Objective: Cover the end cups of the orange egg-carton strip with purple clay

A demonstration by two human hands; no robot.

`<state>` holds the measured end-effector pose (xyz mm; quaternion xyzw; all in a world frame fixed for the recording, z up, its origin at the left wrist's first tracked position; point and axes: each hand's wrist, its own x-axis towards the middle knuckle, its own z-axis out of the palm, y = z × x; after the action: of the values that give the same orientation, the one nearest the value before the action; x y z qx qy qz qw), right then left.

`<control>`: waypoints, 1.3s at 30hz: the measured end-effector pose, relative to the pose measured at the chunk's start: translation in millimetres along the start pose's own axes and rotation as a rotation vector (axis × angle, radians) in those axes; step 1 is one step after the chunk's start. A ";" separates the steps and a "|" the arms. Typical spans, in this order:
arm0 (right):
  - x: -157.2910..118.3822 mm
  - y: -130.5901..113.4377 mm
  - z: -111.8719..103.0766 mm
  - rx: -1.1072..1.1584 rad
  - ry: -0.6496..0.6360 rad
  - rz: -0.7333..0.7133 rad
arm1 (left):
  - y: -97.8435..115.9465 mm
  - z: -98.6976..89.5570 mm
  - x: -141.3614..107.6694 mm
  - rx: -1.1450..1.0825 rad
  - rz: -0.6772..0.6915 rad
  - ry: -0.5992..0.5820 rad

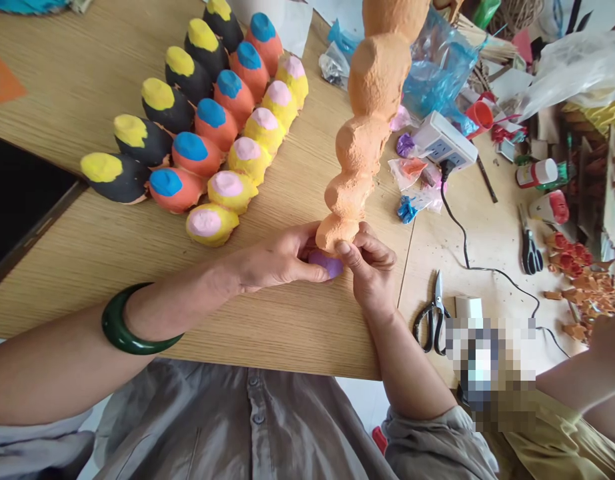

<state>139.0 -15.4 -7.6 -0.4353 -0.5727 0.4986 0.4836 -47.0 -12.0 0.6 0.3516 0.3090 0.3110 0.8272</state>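
An orange bumpy strip (360, 143), like a row of egg-carton cups, stands out away from me, its far end cut off by the top edge. My left hand (285, 257), below a dark green bangle, is closed around its near end. The left thumb lies against a soft purple piece (328, 264), which looks like modelling clay, at that end cup. My right hand (372, 267) pinches the same end from the other side, thumb on the orange surface. Some fingertips are hidden behind the strip.
Left are black strips with yellow caps (160, 97), orange-red with blue (207, 117) and yellow with pink (247, 153). A phone (27, 200) lies far left. Right are a power strip (445, 140), scissors (432, 317), clay packets (407, 172) and another person's arm (587, 367).
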 end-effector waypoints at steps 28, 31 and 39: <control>-0.6 9.8 -10.1 0.047 0.053 0.090 | 7.2 3.7 -4.1 -0.172 -0.068 -0.117; -1.9 9.8 -9.4 0.100 0.019 0.073 | 6.8 3.4 -3.2 -0.177 -0.073 -0.121; 0.1 5.3 -8.1 0.157 0.051 0.102 | 11.8 2.7 -2.0 -0.228 -0.045 -0.230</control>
<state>147.1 -13.4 -12.6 -0.4372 -0.4963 0.5547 0.5049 -49.7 -7.8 11.9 0.2815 0.1827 0.2831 0.8984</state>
